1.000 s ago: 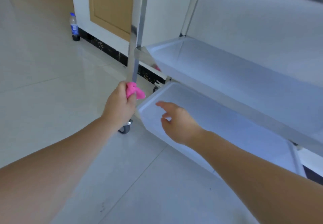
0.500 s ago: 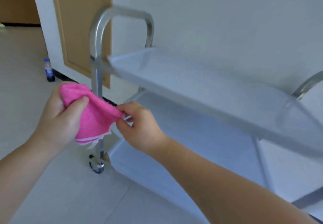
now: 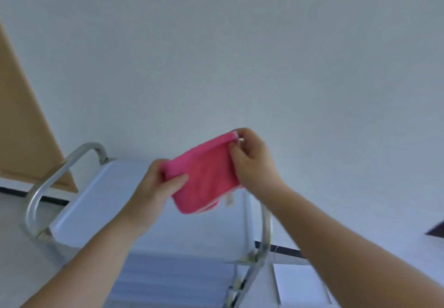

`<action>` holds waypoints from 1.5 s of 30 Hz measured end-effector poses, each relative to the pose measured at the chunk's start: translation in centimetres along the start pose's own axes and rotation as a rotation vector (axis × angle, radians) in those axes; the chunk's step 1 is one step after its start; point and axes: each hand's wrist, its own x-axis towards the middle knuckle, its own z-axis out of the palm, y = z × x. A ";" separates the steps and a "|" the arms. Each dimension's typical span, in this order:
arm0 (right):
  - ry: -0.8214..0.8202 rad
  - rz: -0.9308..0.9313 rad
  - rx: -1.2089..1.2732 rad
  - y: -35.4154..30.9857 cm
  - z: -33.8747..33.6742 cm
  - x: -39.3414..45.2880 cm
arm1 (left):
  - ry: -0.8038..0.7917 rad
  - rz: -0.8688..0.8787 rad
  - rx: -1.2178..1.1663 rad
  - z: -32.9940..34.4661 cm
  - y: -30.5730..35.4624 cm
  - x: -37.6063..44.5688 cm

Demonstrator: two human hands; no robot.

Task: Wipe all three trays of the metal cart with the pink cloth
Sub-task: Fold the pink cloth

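Both hands hold the pink cloth (image 3: 204, 173) up in the air above the metal cart (image 3: 101, 206), well clear of any tray. The left hand (image 3: 153, 190) grips the cloth's left edge, thumb laid across the front and the other fingers curled behind it; the right hand (image 3: 252, 161) pinches the upper right corner, its fingers closed tight on the hem. Held at two opposite ends like this, the cloth is drawn fairly flat and looks doubled over — a pale edge and a small tag (image 3: 229, 199) hang from its lower right corner — which suggests it is being folded or squared into a pad that fits the palm before wiping. The top tray (image 3: 96, 202) lies directly beneath the hands, between the two curved handles (image 3: 48, 182) of the cart, and the lower trays show faintly below it, blurred. Nothing in view tells whether any tray has been wiped, so how far along the task is cannot be judged. The likely next move is to let one hand take the whole cloth and press it flat onto the top tray. A wooden door panel (image 3: 21, 120) stands against the wall at left, and a white sheet (image 3: 298, 283) lies on the floor to the right of the cart.
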 end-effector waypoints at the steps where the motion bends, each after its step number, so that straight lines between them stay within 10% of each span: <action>1: 0.036 -0.006 -0.045 0.5 -3.8 0.3 | -0.044 -0.014 -0.012 3.8 0.4 0.6; 8: 0.222 0.139 -0.307 7.1 -29.6 -0.3 | -0.144 -0.149 -0.043 28.1 -1.6 3.5; 15: 0.196 0.349 -0.381 16.3 -41.8 -0.5 | -0.045 -0.175 0.000 41.1 -7.5 5.2; 25: 0.098 0.585 -0.493 30.6 -47.0 -1.5 | -0.244 -0.198 0.269 48.7 -20.7 9.8; 34: -0.431 0.813 -0.532 48.2 -49.1 -3.7 | -0.326 -0.494 0.568 53.4 -35.4 9.0; 45: -0.847 0.779 -0.737 83.4 -43.8 -14.7 | -0.270 -0.688 0.845 57.2 -69.7 3.7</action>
